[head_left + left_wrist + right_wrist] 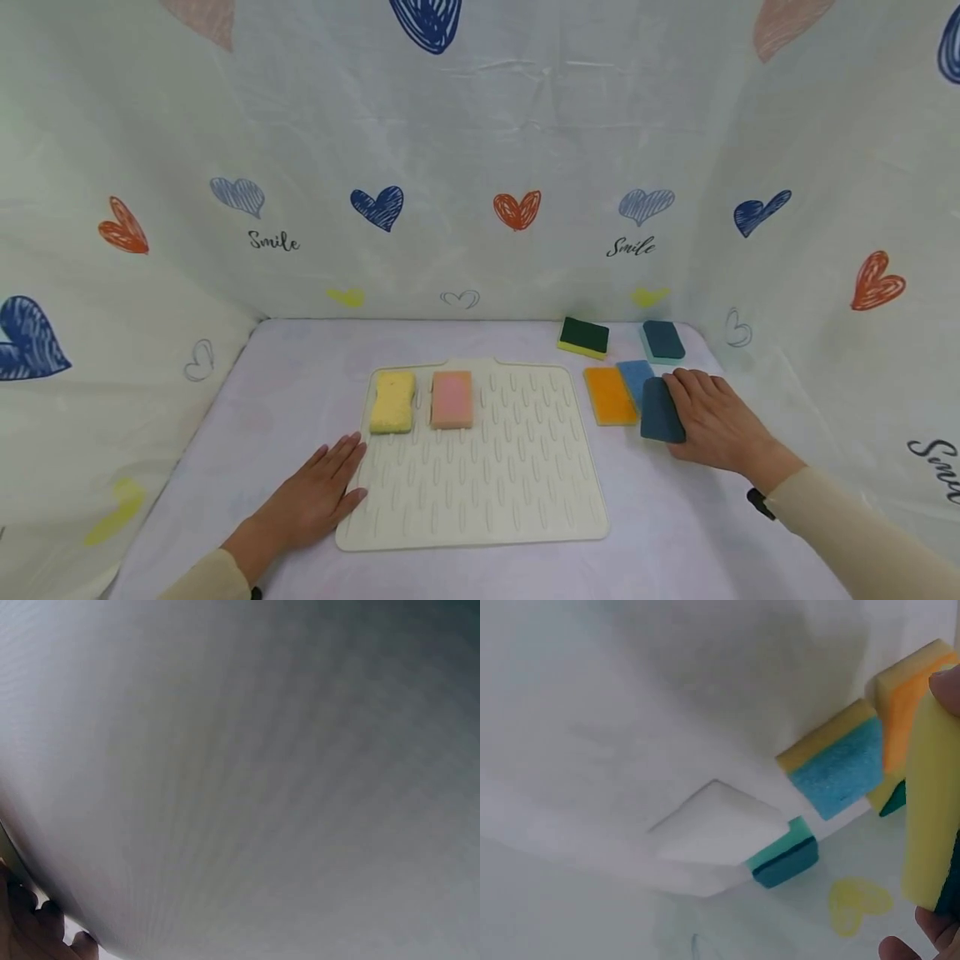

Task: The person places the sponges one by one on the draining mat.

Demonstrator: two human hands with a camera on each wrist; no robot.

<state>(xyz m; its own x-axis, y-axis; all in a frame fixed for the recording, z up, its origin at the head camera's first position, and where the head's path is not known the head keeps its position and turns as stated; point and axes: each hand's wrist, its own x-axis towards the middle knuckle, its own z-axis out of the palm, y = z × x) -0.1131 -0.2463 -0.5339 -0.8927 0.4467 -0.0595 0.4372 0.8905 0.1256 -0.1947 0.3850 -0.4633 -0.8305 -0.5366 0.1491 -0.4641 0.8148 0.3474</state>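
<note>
My right hand (716,421) grips a sponge (662,410) by its edge, to the right of the mat. Its dark blue scouring side shows in the head view, its yellow foam in the right wrist view. Close beyond it lie a blue-faced sponge (635,379), partly covered by the held one, and an orange-faced sponge (611,397). On the left, my left hand (309,500) lies flat with straight fingers, fingertips right at the left edge of the cream ribbed mat (480,492). A yellow sponge (392,402) and a pink sponge (452,400) lie side by side on the mat's far part.
Toward the back right lie a sponge with a dark green face (585,335) and a teal sponge with a dark top (663,342). A pale block-like shape (720,825) shows in the right wrist view. Heart-printed sheeting (450,150) walls the table at back and sides.
</note>
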